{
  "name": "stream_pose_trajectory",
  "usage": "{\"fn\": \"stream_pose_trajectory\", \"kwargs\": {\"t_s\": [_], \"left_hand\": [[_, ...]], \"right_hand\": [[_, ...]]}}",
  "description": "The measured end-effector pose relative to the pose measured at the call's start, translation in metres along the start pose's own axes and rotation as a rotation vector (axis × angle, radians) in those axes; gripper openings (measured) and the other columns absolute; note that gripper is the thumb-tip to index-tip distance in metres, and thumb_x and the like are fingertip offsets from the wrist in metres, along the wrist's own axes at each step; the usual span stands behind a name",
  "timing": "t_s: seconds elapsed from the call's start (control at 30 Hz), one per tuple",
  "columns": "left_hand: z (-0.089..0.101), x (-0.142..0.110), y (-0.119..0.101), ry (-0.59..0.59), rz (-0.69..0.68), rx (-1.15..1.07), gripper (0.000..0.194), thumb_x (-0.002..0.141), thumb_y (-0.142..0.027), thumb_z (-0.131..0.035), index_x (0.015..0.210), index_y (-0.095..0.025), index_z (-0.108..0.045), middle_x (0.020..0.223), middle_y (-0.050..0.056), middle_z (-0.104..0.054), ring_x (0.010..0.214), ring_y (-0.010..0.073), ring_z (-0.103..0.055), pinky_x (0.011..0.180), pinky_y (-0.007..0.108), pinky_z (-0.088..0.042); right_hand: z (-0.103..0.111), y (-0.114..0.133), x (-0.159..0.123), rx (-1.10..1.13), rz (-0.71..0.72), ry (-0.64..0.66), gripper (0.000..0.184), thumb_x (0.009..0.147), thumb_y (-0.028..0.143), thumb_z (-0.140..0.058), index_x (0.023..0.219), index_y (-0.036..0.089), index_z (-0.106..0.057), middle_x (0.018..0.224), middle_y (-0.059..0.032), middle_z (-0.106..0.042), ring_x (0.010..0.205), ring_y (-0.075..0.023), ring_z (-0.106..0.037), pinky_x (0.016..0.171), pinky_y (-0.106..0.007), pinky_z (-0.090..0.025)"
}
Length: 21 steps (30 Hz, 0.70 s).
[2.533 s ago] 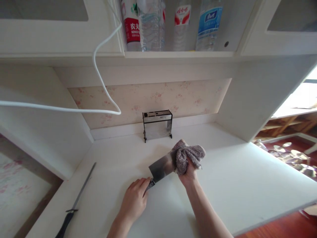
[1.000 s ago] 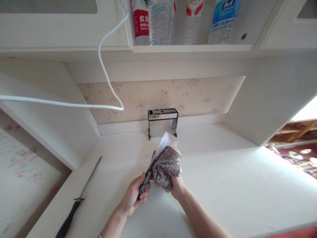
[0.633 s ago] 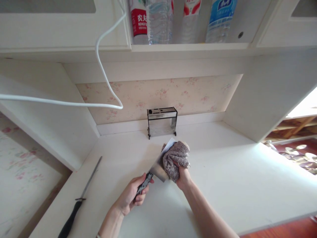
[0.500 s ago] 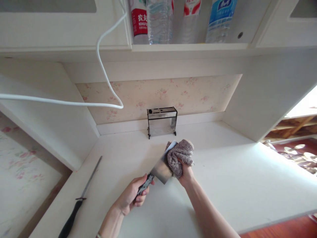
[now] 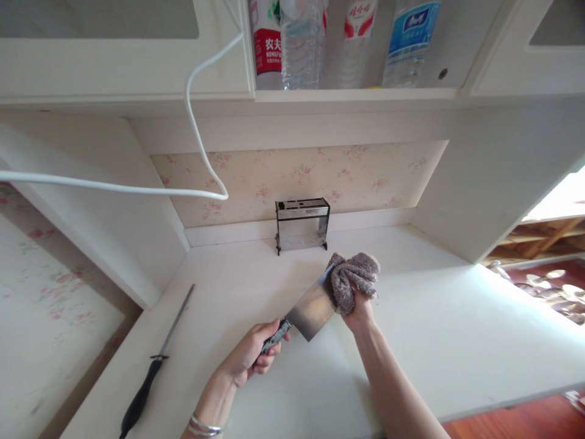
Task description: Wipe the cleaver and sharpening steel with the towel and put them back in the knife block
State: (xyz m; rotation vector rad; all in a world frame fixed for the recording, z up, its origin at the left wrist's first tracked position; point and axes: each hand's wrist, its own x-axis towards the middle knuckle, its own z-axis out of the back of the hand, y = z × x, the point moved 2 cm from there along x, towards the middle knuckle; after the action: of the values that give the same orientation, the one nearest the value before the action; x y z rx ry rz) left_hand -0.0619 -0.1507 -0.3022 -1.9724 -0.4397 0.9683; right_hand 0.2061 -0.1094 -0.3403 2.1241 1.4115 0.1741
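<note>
My left hand [image 5: 253, 355] is closed round the dark handle of a steel cleaver [image 5: 312, 310] and holds it above the white counter [image 5: 439, 329], blade pointing up and to the right. My right hand [image 5: 359, 311] grips a bunched grey-brown cloth [image 5: 354, 277] pressed over the blade's far end. Most of the blade's flat side shows bare between the two hands.
A steel knife holder [image 5: 302, 224] stands against the floral back wall. A black-handled honing rod [image 5: 155, 366] lies at the counter's left. A white cable [image 5: 192, 116] loops down from above. Several water bottles [image 5: 301, 42] stand on the shelf overhead.
The cloth in my right hand has slid along the blade from near the handle out to its far end. The cleaver has tilted flatter and shifted slightly right.
</note>
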Motion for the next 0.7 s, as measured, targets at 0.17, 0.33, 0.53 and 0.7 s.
{"fn": "stream_pose_trajectory", "kwargs": {"t_s": [0.17, 0.33, 0.53, 0.7], "left_hand": [[-0.006, -0.003, 0.001, -0.037, -0.032, 0.111, 0.049, 0.085, -0.062, -0.044, 0.091, -0.015, -0.054, 0.061, -0.007, -0.036, 0.040, 0.0019, -0.017, 0.037, 0.020, -0.007], [-0.029, -0.004, -0.004, -0.195, -0.218, 0.399, 0.044, 0.089, -0.059, -0.037, 0.078, -0.018, -0.048, 0.066, -0.003, -0.047, 0.044, 0.0053, -0.032, 0.041, 0.021, -0.022], [-0.064, 0.021, -0.004, -0.707, -0.469, 1.112, 0.032, 0.096, -0.039, -0.030, 0.093, -0.020, -0.056, 0.085, 0.006, -0.066, 0.077, 0.0190, -0.063, 0.068, 0.028, -0.040], [-0.080, 0.048, 0.012, -0.831, -0.361, 1.408, 0.033, 0.097, -0.033, -0.026, 0.096, -0.018, -0.057, 0.087, 0.007, -0.068, 0.075, 0.0217, -0.067, 0.064, 0.031, -0.043]], "right_hand": [[0.015, 0.031, 0.020, 0.072, 0.055, -0.070, 0.011, 0.076, 0.026, -0.063, 0.085, 0.021, -0.066, 0.078, 0.0027, -0.074, 0.071, -0.0124, -0.071, 0.071, -0.024, -0.059], [0.040, 0.082, 0.025, 0.093, 0.139, -0.096, 0.018, 0.082, 0.034, -0.053, 0.088, 0.025, -0.067, 0.080, 0.0033, -0.074, 0.075, -0.0151, -0.071, 0.073, -0.034, -0.059], [0.056, 0.099, 0.007, 0.079, 0.158, -0.032, 0.023, 0.082, 0.036, -0.051, 0.096, 0.029, -0.068, 0.088, 0.0032, -0.074, 0.087, -0.0152, -0.069, 0.083, -0.037, -0.054], [0.052, 0.093, -0.006, 0.064, 0.105, 0.016, 0.027, 0.083, 0.035, -0.047, 0.100, 0.030, -0.068, 0.096, 0.0009, -0.073, 0.098, -0.0173, -0.066, 0.090, -0.043, -0.050]]}}
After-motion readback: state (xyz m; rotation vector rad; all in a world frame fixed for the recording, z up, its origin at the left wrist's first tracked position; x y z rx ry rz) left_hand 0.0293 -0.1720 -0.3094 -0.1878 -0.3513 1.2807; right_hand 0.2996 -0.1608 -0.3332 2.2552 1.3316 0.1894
